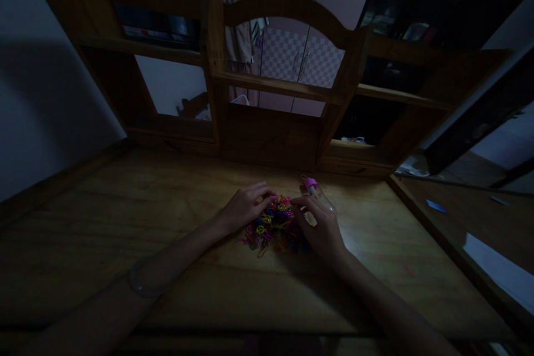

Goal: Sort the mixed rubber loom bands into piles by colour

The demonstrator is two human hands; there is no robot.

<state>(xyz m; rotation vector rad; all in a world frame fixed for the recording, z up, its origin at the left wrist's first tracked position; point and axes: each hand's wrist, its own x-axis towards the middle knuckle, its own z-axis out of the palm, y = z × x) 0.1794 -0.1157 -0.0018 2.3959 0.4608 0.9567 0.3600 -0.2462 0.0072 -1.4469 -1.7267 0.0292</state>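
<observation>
A heap of small multicoloured rubber bands [273,228] lies on the wooden desk top [167,194], in pink, yellow, blue and purple. My left hand [249,206] is at the heap's left and far side, thumb and fingertips closed on some bands. On the other side my right hand [320,225] reaches in, its thumb and forefinger pinched at the upper right of the bands. The exact strands in the fingers are too dark and small to make out. Just beyond my right hand lies a clear bottle with a pink cap [310,182], partly hidden by that hand.
A wooden shelf unit [271,142] rises along the desk's far edge. A white wall [54,94] borders the left. On a lower surface to the right are a blue card [435,206] and a white paper sheet [500,270]. Clothes [240,33] hang behind the shelf.
</observation>
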